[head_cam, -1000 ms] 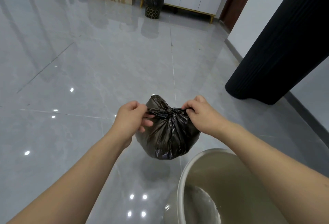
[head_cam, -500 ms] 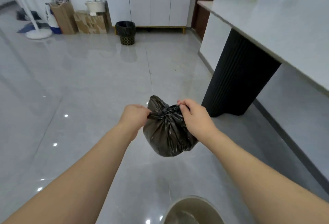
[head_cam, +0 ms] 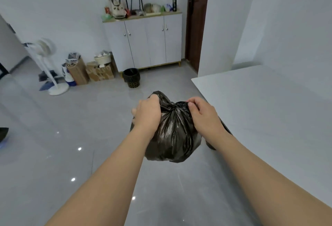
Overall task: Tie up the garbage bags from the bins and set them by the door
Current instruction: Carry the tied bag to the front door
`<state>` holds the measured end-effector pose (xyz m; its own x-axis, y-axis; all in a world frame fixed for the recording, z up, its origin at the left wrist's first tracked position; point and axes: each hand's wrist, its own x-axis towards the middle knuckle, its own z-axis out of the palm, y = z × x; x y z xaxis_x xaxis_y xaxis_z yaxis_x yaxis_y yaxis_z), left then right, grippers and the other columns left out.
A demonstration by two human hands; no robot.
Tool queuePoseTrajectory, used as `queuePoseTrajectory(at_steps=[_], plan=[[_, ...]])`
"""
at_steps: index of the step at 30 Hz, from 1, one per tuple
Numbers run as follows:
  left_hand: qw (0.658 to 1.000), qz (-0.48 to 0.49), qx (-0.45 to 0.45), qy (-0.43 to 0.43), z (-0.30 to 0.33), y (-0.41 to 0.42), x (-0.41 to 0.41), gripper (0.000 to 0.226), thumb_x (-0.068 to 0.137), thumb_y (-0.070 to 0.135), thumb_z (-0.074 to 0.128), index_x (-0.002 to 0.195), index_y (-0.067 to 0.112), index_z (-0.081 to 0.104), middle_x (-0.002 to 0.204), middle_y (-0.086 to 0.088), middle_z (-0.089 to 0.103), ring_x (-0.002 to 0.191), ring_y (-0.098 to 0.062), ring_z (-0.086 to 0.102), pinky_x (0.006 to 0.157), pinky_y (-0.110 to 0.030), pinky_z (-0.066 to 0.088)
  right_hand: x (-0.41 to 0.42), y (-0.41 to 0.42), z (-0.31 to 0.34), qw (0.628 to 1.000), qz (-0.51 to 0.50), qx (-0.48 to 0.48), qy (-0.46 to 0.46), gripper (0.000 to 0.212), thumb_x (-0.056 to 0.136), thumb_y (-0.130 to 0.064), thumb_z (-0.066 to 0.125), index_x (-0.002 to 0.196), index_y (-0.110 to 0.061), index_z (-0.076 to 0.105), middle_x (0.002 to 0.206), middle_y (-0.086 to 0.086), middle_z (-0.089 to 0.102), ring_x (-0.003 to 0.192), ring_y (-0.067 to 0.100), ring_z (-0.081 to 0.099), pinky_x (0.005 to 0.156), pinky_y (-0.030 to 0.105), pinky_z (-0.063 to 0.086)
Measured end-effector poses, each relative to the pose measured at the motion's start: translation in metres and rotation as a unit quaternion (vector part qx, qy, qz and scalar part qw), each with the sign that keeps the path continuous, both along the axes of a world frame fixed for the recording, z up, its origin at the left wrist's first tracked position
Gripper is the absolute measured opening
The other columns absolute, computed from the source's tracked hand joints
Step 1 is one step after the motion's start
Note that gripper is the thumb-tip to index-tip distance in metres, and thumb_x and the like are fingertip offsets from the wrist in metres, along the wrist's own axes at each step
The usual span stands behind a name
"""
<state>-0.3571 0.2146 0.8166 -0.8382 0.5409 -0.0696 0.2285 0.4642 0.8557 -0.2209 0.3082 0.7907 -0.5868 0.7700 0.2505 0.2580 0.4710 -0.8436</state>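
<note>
A small black garbage bag [head_cam: 173, 135], knotted at the top, hangs in the air in front of me at centre frame. My left hand [head_cam: 147, 112] grips the bag's left tail beside the knot. My right hand [head_cam: 202, 112] pinches the right tail on the other side of the knot. Across the room a small black bin [head_cam: 131, 77] lined with a black bag stands on the floor before a white cabinet [head_cam: 147, 44]. A dark brown door [head_cam: 196, 20] is just right of the cabinet.
A white table top [head_cam: 269, 103] runs along the right, its black leg partly hidden behind my right arm. Cardboard boxes [head_cam: 99, 72], a paper bag and a white standing fan [head_cam: 49, 64] sit at the far left wall. Glossy grey floor tiles [head_cam: 71, 126] lie between.
My view has lifted from the floor to the room, and the grey bin at the bottom has left the frame. Both hands have stayed on the bag's tails, now closer to the knot.
</note>
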Motion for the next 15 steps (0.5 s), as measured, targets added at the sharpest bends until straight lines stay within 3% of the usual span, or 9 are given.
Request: queuePoseTrajectory(at_steps=[3, 5, 7, 9, 12, 15], plan=[[0.998, 0.028, 0.062, -0.008, 0.026, 0.012, -0.018, 0.028, 0.088, 0.024, 0.036, 0.061, 0.017, 0.039, 0.078, -0.006, 0.046, 0.094, -0.038, 0.042, 0.081, -0.044, 0.031, -0.023, 0.007, 0.019, 1.0, 0.0, 0.006, 0.026, 0.017, 0.097, -0.029, 0.044, 0.09, -0.037, 0.057, 0.083, -0.022, 0.062, 0.084, -0.013, 0.053, 0.066, 0.002, 0.035], [0.993, 0.028, 0.113, -0.033, 0.027, 0.02, -0.033, 0.029, 0.088, 0.02, 0.04, 0.059, 0.015, 0.037, 0.081, -0.011, 0.045, 0.083, -0.041, 0.04, 0.071, -0.039, 0.029, -0.038, 0.016, 0.022, 1.0, 0.008, 0.003, 0.024, 0.016, 0.098, -0.029, 0.045, 0.093, -0.036, 0.058, 0.087, -0.022, 0.063, 0.086, -0.008, 0.055, 0.07, 0.005, 0.036], [0.992, 0.014, 0.126, -0.003, 0.029, 0.028, -0.05, 0.029, 0.093, 0.021, 0.039, 0.065, 0.015, 0.039, 0.087, -0.01, 0.046, 0.071, -0.025, 0.038, 0.065, -0.036, 0.029, -0.059, 0.028, 0.026, 0.999, 0.022, -0.01, 0.021, 0.017, 0.098, -0.03, 0.044, 0.099, -0.033, 0.06, 0.097, -0.021, 0.063, 0.091, -0.003, 0.056, 0.076, 0.013, 0.037], [0.99, -0.006, 0.129, 0.051, 0.033, 0.038, -0.068, 0.03, 0.1, 0.028, 0.035, 0.071, 0.018, 0.038, 0.079, -0.001, 0.044, 0.069, -0.016, 0.039, 0.061, -0.035, 0.031, -0.083, 0.04, 0.036, 0.999, 0.034, -0.027, 0.015, 0.019, 0.099, -0.033, 0.04, 0.1, -0.03, 0.059, 0.1, -0.018, 0.062, 0.094, 0.001, 0.055, 0.077, 0.017, 0.038], [0.985, -0.028, 0.136, 0.102, 0.038, 0.06, -0.102, 0.03, 0.103, 0.036, 0.031, 0.086, 0.014, 0.041, 0.072, 0.004, 0.044, 0.064, -0.009, 0.042, 0.057, -0.03, 0.034, -0.123, 0.067, 0.05, 0.999, 0.03, -0.023, 0.006, 0.022, 0.099, -0.036, 0.038, 0.083, -0.029, 0.052, 0.083, -0.012, 0.059, 0.079, 0.004, 0.054, 0.066, 0.019, 0.038], [0.983, -0.027, 0.139, 0.117, 0.044, 0.084, -0.146, 0.025, 0.104, 0.036, 0.032, 0.095, 0.015, 0.044, 0.074, 0.006, 0.048, 0.065, -0.004, 0.045, 0.056, -0.024, 0.033, -0.165, 0.097, 0.063, 1.0, 0.031, -0.002, -0.003, 0.02, 0.099, -0.037, 0.04, 0.084, -0.03, 0.051, 0.08, -0.01, 0.059, 0.077, 0.004, 0.054, 0.064, 0.02, 0.038]])
